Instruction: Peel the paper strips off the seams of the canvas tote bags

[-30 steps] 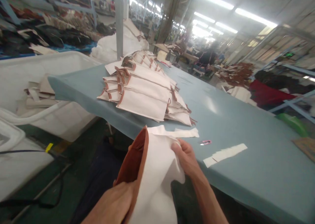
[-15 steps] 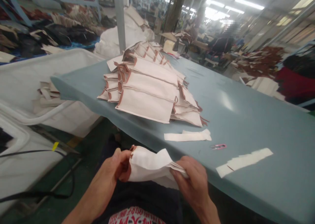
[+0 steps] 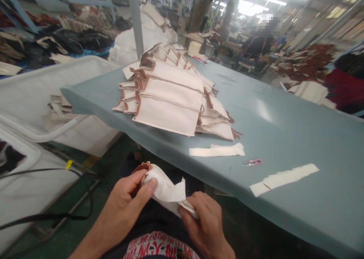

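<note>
A cream fabric piece (image 3: 167, 187) with brown edging hangs above my lap, off the table's front edge. My left hand (image 3: 132, 194) grips its brown-edged end, with the thumb pressed on the white cloth. The other end, where several layers show, is pinched in my right hand (image 3: 201, 215). A white flap sticks up between the hands. On the table lies a large stack of similar cream pieces with brown trim (image 3: 170, 107). Nearer the edge are cream strips (image 3: 216, 150), small pink-handled snips (image 3: 254, 162) and more overlapping strips (image 3: 284, 179).
The blue-green table (image 3: 298, 137) stretches away to the right. White bins (image 3: 85, 67) stand at the left, one holding fabric scraps (image 3: 58, 109). A grey post (image 3: 135, 24) rises behind the stack. A person (image 3: 256, 44) is in the background. A black cable (image 3: 42, 216) runs at lower left.
Both hands have moved closer together, and the right hand has shifted left and down. The held piece now tilts down to the right and is more bunched. The left thumb now lies over the cloth.
</note>
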Motion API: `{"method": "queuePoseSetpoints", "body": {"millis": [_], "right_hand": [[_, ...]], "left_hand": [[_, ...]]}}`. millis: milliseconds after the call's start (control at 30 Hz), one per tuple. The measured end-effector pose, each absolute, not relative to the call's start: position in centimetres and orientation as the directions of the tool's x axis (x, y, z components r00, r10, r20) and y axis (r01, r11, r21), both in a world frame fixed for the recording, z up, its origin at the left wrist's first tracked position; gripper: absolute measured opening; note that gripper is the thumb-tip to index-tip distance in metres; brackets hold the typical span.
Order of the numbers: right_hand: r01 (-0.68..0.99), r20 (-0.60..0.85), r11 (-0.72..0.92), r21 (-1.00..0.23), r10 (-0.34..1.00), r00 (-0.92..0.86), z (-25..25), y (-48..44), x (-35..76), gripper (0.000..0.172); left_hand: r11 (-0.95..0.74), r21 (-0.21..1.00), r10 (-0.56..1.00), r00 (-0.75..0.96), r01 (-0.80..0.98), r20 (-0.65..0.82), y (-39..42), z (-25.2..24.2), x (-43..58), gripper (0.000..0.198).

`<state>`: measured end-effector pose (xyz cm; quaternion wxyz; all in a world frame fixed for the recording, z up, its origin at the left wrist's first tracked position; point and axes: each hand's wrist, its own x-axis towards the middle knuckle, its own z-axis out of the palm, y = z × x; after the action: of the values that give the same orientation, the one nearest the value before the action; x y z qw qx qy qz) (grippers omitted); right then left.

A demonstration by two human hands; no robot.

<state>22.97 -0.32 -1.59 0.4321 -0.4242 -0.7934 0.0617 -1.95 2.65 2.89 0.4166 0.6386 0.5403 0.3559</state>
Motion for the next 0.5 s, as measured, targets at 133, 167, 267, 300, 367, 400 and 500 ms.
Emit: {"method": "queuePoseSetpoints", "body": {"millis": [133, 167, 267, 300, 367, 400, 500], "right_hand": [[0.501, 0.515, 0.526, -0.687, 0.839, -0.175, -2.0, -2.1, 22.6, 0.054], [0.472, 0.491, 0.492, -0.731, 0.861, -0.137, -1.7, -2.0, 22.9, 0.056], [0.401, 0.443, 0.441, -0.803, 0.892, -0.093, 0.8, -0.4, 23.9, 0.053], [0.387, 0.442, 0.448, -0.806, 0.890, -0.109, 2.0, 0.5, 24.1, 0.051], [0.342, 0.439, 0.487, -0.804, 0.873, -0.210, 4.4, 2.5, 23.9, 0.051], [0.295, 0.434, 0.517, -0.804, 0.848, -0.304, 5.5, 3.6, 23.5, 0.053], [0.164, 0.467, 0.625, -0.763, 0.709, -0.529, 7.4, 6.3, 22.0, 0.046]], "left_hand": [[-0.138, 0.882, 0.979, 0.196, 0.450, 0.053, 3.1, 4.8, -2.6, 0.039], [-0.158, 0.883, 0.976, 0.208, 0.442, 0.070, 3.3, 5.1, -2.9, 0.036], [-0.192, 0.909, 0.953, 0.293, 0.370, 0.083, 3.6, 5.9, -3.3, 0.033], [-0.195, 0.917, 0.941, 0.329, 0.347, 0.076, 3.6, 6.3, -3.2, 0.034], [-0.192, 0.927, 0.913, 0.405, 0.322, 0.049, 3.6, 7.2, -2.9, 0.034], [-0.188, 0.930, 0.897, 0.440, 0.317, 0.031, 3.6, 7.7, -2.7, 0.036], [-0.181, 0.928, 0.835, 0.549, 0.324, -0.029, 3.4, 8.7, -2.4, 0.042]]}}
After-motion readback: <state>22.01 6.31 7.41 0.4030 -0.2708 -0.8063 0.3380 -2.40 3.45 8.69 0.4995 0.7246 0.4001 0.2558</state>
